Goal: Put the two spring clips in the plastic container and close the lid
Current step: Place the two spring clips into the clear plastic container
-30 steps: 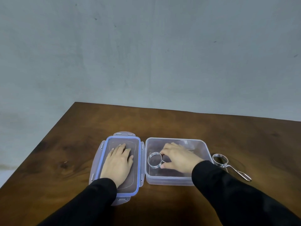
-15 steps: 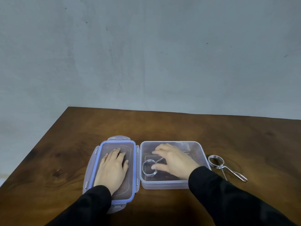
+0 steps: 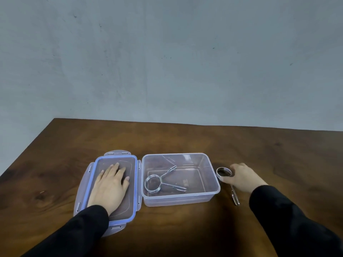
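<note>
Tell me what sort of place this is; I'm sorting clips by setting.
Probably a bare indoor room staged for recording, not a kitchen or workshop: a plain grey wall, a wooden table, and only the container, its lid and two clips.

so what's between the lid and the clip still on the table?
Head view: the open container, with the other clip lying inside.

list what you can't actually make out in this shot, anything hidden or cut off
- Second spring clip, head view: the right hand covers part of its handles, so whether the hand grips it cannot be told.
- Lid, head view: the left hand and sleeve hide much of its middle and near end.
- Print on the container floor: too small to read.
- Both arms: cut off by the bottom edge.
</note>
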{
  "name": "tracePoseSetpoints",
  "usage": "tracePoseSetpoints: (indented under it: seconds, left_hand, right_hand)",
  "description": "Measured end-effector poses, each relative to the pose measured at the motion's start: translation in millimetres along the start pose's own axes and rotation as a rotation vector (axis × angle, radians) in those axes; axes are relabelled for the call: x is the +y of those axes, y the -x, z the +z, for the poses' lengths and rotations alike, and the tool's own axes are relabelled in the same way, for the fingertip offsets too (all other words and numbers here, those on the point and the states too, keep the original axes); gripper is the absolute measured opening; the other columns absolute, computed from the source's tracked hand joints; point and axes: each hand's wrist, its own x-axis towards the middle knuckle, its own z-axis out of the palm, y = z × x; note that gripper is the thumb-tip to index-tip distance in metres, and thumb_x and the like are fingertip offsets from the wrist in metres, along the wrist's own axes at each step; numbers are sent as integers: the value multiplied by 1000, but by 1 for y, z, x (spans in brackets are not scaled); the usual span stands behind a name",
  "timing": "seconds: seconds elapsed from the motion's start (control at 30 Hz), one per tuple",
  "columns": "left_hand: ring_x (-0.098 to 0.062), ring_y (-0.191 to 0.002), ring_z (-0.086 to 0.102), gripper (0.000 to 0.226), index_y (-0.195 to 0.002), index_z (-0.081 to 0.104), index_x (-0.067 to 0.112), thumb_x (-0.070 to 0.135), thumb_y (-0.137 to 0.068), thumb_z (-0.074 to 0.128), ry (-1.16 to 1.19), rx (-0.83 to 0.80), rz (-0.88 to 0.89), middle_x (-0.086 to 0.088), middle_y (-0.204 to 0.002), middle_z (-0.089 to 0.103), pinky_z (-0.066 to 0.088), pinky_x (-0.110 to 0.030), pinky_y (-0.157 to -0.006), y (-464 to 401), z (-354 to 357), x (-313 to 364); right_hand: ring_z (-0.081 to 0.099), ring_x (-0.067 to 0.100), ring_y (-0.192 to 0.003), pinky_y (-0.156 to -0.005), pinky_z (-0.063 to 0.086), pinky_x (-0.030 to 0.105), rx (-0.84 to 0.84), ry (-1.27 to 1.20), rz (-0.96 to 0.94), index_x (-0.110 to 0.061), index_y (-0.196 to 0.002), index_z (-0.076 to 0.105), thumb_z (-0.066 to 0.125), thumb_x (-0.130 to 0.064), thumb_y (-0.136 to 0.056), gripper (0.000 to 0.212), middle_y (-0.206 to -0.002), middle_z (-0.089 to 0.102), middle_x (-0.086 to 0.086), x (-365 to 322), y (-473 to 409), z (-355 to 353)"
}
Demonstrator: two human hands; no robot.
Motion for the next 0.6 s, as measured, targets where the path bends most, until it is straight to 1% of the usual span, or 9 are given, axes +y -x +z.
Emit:
tracePoseSetpoints:
  seconds: [0.07,0.1,0.13,0.23,0.33,0.4,0.47,0.53,0.6]
  left_hand:
    - [-20,-142,35,49,-144,47,22,42,-102,34,-4,1,-1,-2,-154,43,21,-41,-119,0,0,0]
    - [-20,-142,35,49,-144,47,21,42,-102,34,-7,2,-1,-3,-154,42,20,-41,-119,0,-1,0]
    - [-21,-142,34,49,-144,47,21,42,-102,34,-11,0,-1,-3,-154,42,20,-41,-119,0,-1,0]
    - [-21,-142,34,49,-145,47,21,42,-102,35,-19,-4,-3,-4,-154,42,20,-40,-119,0,0,0]
    - [-21,-142,35,49,-144,47,21,42,-102,35,-20,-2,-7,-3,-154,43,21,-40,-119,0,-1,1]
    - [-21,-142,36,48,-144,48,21,41,-102,36,-13,-1,-8,-4,-153,43,22,-41,-119,1,-1,1]
    - [-21,-141,36,48,-144,48,21,41,-102,36,-6,-1,-8,-4,-153,44,22,-41,-119,1,-2,1]
    - [-21,-141,37,49,-143,49,21,42,-102,36,3,4,-7,-4,-153,44,22,-41,-119,1,-2,1]
    - [-20,-142,35,49,-144,48,22,43,-102,35,7,4,-11,-3,-153,43,21,-41,-120,1,-3,1]
  right_hand:
    - [60,21,-100,-89,53,39,-30,29,-3,-19,-116,62,71,-59,-80,55,-123,57,5,12,1,9]
    - [60,19,-95,-87,54,39,-17,28,-2,-21,-107,62,71,-58,-78,48,-117,59,2,16,1,14]
    - [60,19,-92,-85,54,39,3,19,3,-21,-103,62,72,-57,-79,44,-113,60,1,19,0,18]
    - [59,20,-92,-81,52,36,74,-41,9,-19,-104,63,72,-49,-85,37,-106,61,0,21,1,28]
    - [58,19,-88,-72,47,33,132,-116,15,-17,-99,66,70,-43,-89,28,-102,61,1,21,0,34]
    - [58,20,-86,-73,49,34,160,-137,23,-16,-95,66,69,-40,-91,24,-101,61,3,19,0,34]
    - [57,22,-85,-78,51,39,250,-179,-2,-15,-92,66,68,-36,-92,21,-101,62,7,16,0,25]
    - [57,23,-91,-80,48,38,375,-264,-72,-12,-101,68,69,-33,-93,22,-104,61,6,4,1,6]
    - [57,21,-99,-84,44,35,421,-316,-211,-15,-111,68,68,-34,-94,26,-107,60,0,-19,8,-22]
